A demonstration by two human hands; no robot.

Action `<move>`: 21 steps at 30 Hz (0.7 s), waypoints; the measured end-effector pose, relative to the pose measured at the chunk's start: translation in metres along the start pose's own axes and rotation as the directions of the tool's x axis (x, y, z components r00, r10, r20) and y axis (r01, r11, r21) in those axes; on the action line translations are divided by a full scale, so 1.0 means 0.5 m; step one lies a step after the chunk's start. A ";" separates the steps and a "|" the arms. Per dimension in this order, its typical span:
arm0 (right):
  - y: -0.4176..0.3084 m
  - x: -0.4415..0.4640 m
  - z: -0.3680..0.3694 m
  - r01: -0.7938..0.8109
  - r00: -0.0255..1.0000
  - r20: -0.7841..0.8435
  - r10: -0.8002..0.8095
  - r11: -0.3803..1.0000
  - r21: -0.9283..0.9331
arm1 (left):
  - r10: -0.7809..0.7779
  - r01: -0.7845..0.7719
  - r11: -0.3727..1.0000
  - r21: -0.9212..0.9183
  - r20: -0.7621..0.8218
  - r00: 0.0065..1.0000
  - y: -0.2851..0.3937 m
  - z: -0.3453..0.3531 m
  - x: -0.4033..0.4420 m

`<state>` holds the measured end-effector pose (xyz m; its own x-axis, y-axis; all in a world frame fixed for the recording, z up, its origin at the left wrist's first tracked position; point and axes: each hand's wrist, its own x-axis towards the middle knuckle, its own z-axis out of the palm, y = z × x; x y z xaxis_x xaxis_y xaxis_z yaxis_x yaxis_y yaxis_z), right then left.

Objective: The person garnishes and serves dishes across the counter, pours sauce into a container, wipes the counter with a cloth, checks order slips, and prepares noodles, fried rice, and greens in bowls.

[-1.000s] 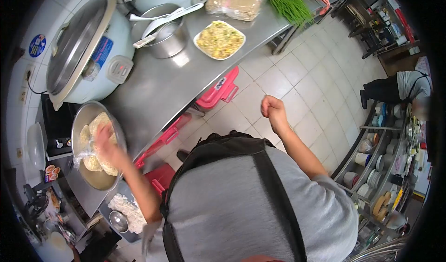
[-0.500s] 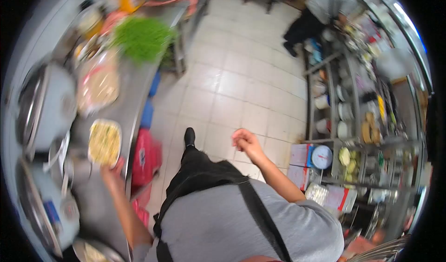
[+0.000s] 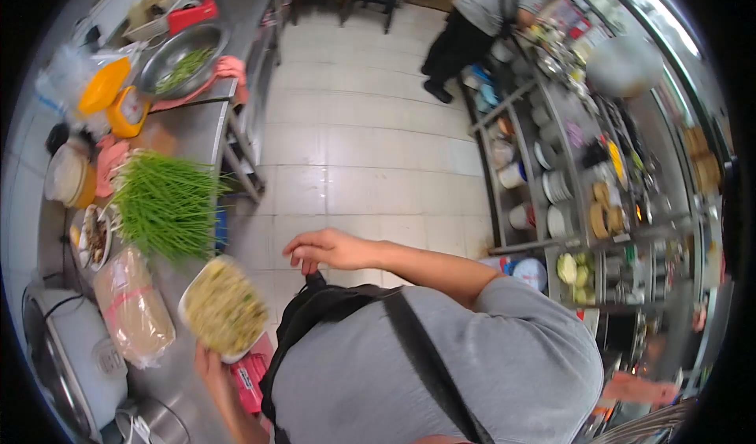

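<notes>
My left hand (image 3: 213,371) is at the lower rim of a white square dish (image 3: 224,308) filled with yellowish chopped food with green bits. Its fingers go partly under the dish, which hangs over the counter's edge. My right hand (image 3: 319,249) is in the air to the right of the dish, above the floor, fingers apart and holding nothing. Left of the dish lies a plastic-wrapped tan package (image 3: 134,308), and above it a heap of long green stalks (image 3: 164,206).
A steel bowl with greens (image 3: 183,60) and an orange scale (image 3: 127,112) stand farther up the counter (image 3: 185,393). At lower left is a rice cooker (image 3: 79,353). Another person (image 3: 492,7) stands by the shelves at right (image 3: 516,129). Tiled floor (image 3: 378,160) lies between.
The view has swung rightward along the counter. My left hand left the bowl of bagged food, reached the white dish and lifted it over the edge. My right hand has moved closer to the dish.
</notes>
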<state>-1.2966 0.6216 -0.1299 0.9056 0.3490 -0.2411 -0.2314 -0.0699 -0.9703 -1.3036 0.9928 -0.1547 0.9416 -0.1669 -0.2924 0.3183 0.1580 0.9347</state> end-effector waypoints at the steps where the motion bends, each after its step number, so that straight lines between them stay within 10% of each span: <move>1: -0.006 0.027 -0.027 0.022 1.000 0.008 -0.023 0.995 0.100 | -0.033 0.033 0.999 0.002 0.096 0.995 0.024 0.054 0.050; 5: -0.060 0.058 -0.190 -0.122 0.992 0.061 0.106 0.913 0.390 | -0.073 -0.011 0.981 0.192 0.422 0.904 0.064 0.262 0.260; 12: -0.050 0.033 -0.530 0.072 0.911 -0.377 0.169 0.833 0.549 | -0.316 0.228 0.947 0.227 0.793 0.522 0.133 0.656 0.590; 21: -0.088 0.115 -0.963 0.290 0.810 -0.572 0.129 0.760 0.582 | -0.216 0.357 0.934 0.027 0.837 0.502 0.138 0.990 0.898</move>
<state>-1.0630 0.1948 -0.1095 0.9073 -0.2603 -0.3302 -0.1200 0.5923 -0.7968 -0.9133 0.4473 -0.1215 0.3123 -0.9327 -0.1802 0.6306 0.0617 0.7737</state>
